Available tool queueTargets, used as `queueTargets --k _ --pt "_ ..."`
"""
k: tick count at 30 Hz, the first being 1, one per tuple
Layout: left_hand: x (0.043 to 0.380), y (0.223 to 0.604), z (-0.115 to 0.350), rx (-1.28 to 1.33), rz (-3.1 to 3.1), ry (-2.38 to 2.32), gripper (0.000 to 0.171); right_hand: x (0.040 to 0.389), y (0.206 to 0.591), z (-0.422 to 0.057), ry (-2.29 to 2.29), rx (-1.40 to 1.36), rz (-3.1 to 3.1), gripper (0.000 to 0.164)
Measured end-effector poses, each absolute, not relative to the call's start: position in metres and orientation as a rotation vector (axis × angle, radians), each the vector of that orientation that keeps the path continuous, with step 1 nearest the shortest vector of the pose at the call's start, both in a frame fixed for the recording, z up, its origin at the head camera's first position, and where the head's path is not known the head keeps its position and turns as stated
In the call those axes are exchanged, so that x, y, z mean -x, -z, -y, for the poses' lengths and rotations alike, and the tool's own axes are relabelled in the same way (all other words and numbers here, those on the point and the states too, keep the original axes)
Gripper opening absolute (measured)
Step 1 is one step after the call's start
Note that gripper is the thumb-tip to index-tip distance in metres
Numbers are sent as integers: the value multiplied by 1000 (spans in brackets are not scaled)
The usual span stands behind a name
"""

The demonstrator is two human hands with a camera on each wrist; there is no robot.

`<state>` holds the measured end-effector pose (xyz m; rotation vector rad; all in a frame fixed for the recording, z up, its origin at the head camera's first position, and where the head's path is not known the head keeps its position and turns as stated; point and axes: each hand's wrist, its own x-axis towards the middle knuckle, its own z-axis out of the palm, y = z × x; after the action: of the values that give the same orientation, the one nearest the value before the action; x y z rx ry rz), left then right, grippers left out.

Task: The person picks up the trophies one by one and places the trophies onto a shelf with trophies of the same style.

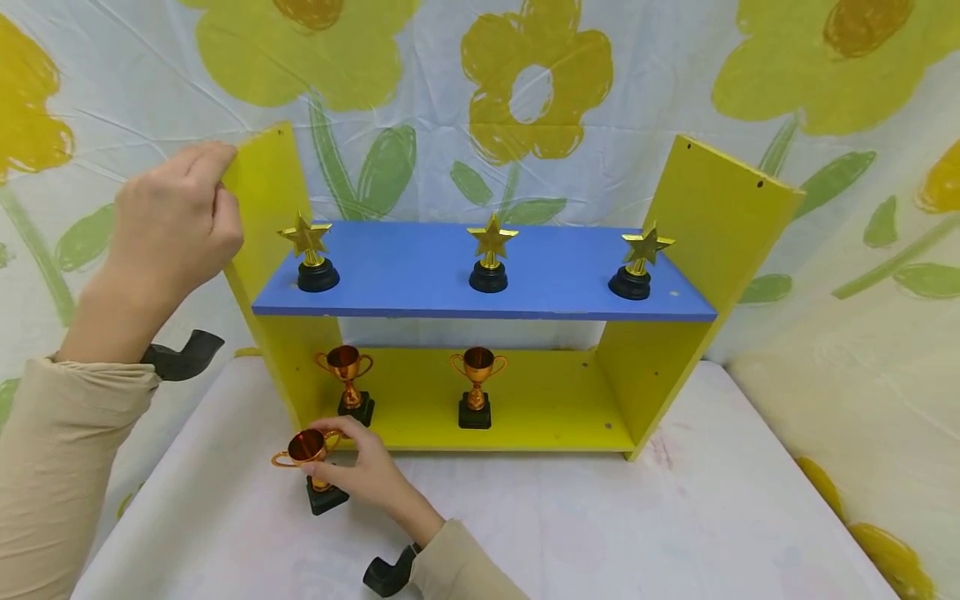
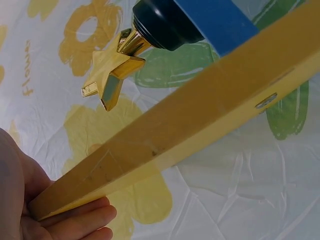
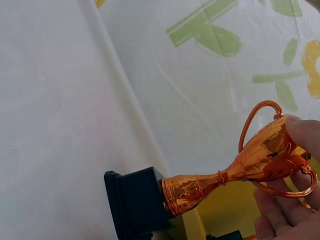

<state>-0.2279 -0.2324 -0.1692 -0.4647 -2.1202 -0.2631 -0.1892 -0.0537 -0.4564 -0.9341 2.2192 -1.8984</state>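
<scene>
My left hand (image 1: 176,212) grips the top of the left yellow side panel (image 1: 268,175) of a small two-level shelf. In the left wrist view, the thumb side and the fingers (image 2: 82,220) lie on either side of that panel's edge. My right hand (image 1: 367,471) pinches a bronze-coloured trophy cup (image 1: 306,448) by its bowl, in front of the shelf's lower left corner. The cup has two handles and a black square base (image 3: 140,202); it leans slightly. Behind it on the yellow bottom board stand two similar cups, one at left (image 1: 344,363) and one mid-board (image 1: 477,365).
On the blue upper board (image 1: 405,258) stand three gold star trophies, at left (image 1: 307,237), middle (image 1: 492,240) and right (image 1: 647,247). The right yellow side panel (image 1: 712,208) rises beyond. A white-covered table (image 1: 570,525) bears the shelf; flower-patterned cloth hangs behind.
</scene>
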Motion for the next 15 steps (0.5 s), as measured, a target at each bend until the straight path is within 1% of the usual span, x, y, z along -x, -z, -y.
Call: queueTargets --k 15 --pt "227 170 232 457 2122 253 47 190 457 57 1919 926 -2249 45"
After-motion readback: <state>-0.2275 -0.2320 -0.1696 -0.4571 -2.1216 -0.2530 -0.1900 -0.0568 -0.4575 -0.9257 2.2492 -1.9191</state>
